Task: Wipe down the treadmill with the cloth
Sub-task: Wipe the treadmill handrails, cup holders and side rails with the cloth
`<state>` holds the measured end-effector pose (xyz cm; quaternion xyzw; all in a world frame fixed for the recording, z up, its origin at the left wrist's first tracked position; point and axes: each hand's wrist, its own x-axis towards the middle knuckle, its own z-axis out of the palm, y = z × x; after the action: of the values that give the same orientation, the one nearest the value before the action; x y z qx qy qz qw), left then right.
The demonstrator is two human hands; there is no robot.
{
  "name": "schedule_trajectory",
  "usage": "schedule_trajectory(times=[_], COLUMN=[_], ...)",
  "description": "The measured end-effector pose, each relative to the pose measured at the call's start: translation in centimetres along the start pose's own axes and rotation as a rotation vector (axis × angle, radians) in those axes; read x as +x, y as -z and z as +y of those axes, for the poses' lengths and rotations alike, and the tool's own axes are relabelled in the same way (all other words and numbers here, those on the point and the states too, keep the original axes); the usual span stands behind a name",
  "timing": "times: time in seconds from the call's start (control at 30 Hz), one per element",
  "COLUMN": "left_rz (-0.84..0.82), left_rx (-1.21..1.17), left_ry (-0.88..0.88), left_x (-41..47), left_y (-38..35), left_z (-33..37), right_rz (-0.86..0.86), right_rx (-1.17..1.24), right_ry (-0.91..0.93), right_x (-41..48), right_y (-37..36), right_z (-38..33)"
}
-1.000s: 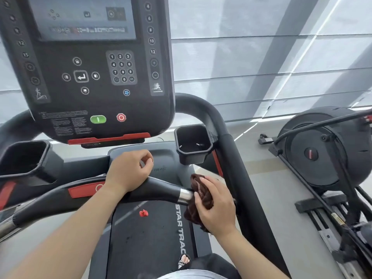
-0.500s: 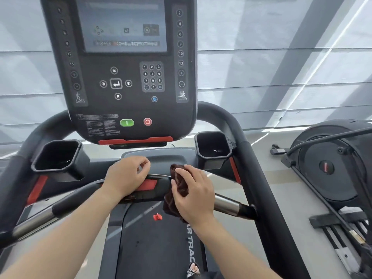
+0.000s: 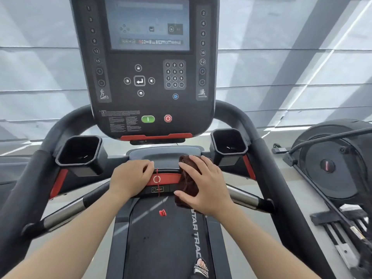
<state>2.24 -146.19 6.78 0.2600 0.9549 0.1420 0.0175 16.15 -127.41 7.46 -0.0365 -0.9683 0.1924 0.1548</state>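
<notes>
A black treadmill fills the view, its console upright ahead and its front handlebar running across below. My right hand presses a dark brown cloth onto the handlebar just right of the red stop bar. The cloth is mostly covered by my fingers. My left hand grips the handlebar left of the red bar, fingers curled over its top. The belt lies below.
Two black cup holders flank the console. A red safety clip dangles on a cord over the belt. Another exercise machine stands at the right. My sandalled foot shows at the bottom.
My right hand has slid the cloth leftward along the handlebar, from its right metal section to beside the red bar. The view has shifted right and up, centring the console. My left hand kept its grip.
</notes>
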Motion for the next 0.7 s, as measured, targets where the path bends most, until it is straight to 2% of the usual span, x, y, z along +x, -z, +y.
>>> schedule_trajectory(times=[0.17,0.27,0.37,0.5,0.63,0.7], left_rz=[0.02,0.021,0.04,0.063,0.095,0.083], left_rx=[-0.079,-0.108,-0.106,-0.104,-0.09,-0.117], left_ry=[0.001,0.024,0.104,0.225,0.232,0.236], left_x=[-0.3,-0.7,-2.0,-3.5,-3.4,-3.5], left_y=[0.3,0.9,1.0,0.4,0.4,0.5], left_z=[-0.1,-1.0,-3.1,-4.3,-4.0,-4.2], right_rz=[0.086,0.037,0.018,0.099,0.042,0.075], right_rx=[0.017,0.057,0.1,0.092,0.198,0.209], right_ry=[-0.05,-0.074,-0.064,0.015,-0.093,-0.091], right_x=[0.7,2.3,1.9,0.6,2.5,2.4], right_y=[-0.6,-0.4,-0.3,-0.7,-0.5,-0.7], right_z=[-0.4,-0.8,-0.5,0.4,0.5,0.3])
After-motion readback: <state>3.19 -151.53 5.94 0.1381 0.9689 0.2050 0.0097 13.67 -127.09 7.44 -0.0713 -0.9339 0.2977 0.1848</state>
